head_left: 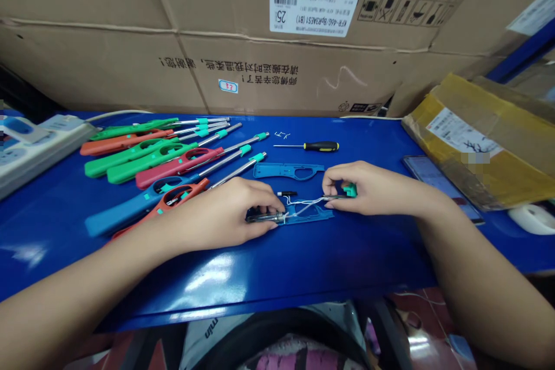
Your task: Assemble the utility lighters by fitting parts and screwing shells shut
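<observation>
My left hand (234, 208) is closed around a clear lighter fuel tank (262, 218), low over a blue lighter shell half (310, 217). Between thumb and fingers, my right hand (368, 189) pinches a metal lighter tube (337, 197) with a green tip piece (350, 189). Thin white wires and a hose (306, 206) run from the tank toward the tube. A small black cylinder (288, 193) lies just behind the shell half. Farther back is the other blue shell half (277, 170), untouched. The left fingers partly hide the tank.
Several long lighters in green, red, orange and blue, such as a green lighter (125, 159), lie at left. A screwdriver (321, 146) and small white bits (281, 135) lie behind. At right are a phone (442, 182) and a taped box (485, 139); at far left, a power strip (47, 147).
</observation>
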Demonstrator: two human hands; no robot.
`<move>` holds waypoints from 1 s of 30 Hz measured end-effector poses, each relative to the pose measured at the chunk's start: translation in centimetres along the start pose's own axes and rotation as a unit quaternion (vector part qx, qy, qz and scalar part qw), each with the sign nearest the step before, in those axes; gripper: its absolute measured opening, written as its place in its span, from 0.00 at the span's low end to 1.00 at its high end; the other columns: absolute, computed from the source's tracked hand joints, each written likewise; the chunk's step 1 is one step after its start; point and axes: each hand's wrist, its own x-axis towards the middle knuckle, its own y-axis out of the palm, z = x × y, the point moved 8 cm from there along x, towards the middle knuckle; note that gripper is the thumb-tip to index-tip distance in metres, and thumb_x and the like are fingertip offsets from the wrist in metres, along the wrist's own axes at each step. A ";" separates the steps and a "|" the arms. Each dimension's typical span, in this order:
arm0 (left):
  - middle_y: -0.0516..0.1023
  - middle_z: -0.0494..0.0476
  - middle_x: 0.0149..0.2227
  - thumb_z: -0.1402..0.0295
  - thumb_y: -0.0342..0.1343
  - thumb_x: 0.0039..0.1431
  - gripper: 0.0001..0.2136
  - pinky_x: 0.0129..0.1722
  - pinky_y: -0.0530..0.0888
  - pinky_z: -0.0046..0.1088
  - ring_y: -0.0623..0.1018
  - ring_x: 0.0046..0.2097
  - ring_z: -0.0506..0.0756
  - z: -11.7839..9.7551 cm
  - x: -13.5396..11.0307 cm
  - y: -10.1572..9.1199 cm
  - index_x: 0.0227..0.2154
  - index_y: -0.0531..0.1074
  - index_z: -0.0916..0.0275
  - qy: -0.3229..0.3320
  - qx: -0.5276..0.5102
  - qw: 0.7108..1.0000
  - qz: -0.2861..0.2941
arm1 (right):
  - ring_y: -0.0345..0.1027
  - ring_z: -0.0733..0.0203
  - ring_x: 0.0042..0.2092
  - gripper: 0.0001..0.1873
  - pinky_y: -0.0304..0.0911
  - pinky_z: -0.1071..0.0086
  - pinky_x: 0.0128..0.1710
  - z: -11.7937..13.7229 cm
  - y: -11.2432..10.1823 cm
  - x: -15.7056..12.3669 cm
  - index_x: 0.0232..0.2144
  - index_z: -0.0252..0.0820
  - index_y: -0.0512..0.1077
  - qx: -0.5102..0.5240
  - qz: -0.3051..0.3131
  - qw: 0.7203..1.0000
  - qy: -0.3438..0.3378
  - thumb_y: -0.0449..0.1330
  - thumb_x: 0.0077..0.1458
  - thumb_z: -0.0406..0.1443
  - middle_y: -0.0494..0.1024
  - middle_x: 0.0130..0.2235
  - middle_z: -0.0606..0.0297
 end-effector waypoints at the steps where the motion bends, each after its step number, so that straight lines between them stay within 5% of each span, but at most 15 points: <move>1: 0.83 0.53 0.45 0.73 0.61 0.61 0.11 0.48 0.78 0.30 0.82 0.45 0.54 0.0 0.0 0.0 0.46 0.80 0.58 0.001 0.000 1.000 0.001 | 0.68 0.63 0.36 0.03 0.60 0.70 0.38 0.1 0.0 0.0 0.34 0.43 0.71 0.001 0.003 1.000 -0.001 0.62 0.56 0.36 0.78 0.36 0.67; 15: 0.84 0.56 0.42 0.71 0.58 0.64 0.09 0.45 0.79 0.30 0.82 0.42 0.54 0.1 0.0 -0.5 0.44 0.81 0.60 0.004 -0.011 1.000 -0.006 | 0.70 0.61 0.37 0.05 0.61 0.68 0.38 0.0 0.3 -0.2 0.34 0.44 0.74 0.009 0.023 1.000 0.003 0.64 0.56 0.38 0.79 0.37 0.67; 23: 0.85 0.53 0.40 0.69 0.60 0.63 0.07 0.42 0.79 0.28 0.84 0.40 0.53 1.2 0.2 -0.6 0.40 0.82 0.59 -0.027 -0.041 0.998 -0.032 | 0.71 0.61 0.35 0.14 0.61 0.68 0.35 0.1 0.4 -0.2 0.35 0.44 0.76 0.029 0.033 0.999 0.011 0.60 0.60 0.47 0.80 0.35 0.66; 30: 0.86 0.52 0.38 0.67 0.62 0.61 0.06 0.39 0.78 0.25 0.84 0.37 0.52 1.8 0.3 -0.4 0.38 0.82 0.59 -0.054 -0.077 0.995 -0.041 | 0.67 0.63 0.34 0.12 0.59 0.69 0.36 1.7 0.0 0.7 0.33 0.42 0.74 0.010 -0.107 0.994 -0.035 0.57 0.64 0.43 0.77 0.32 0.66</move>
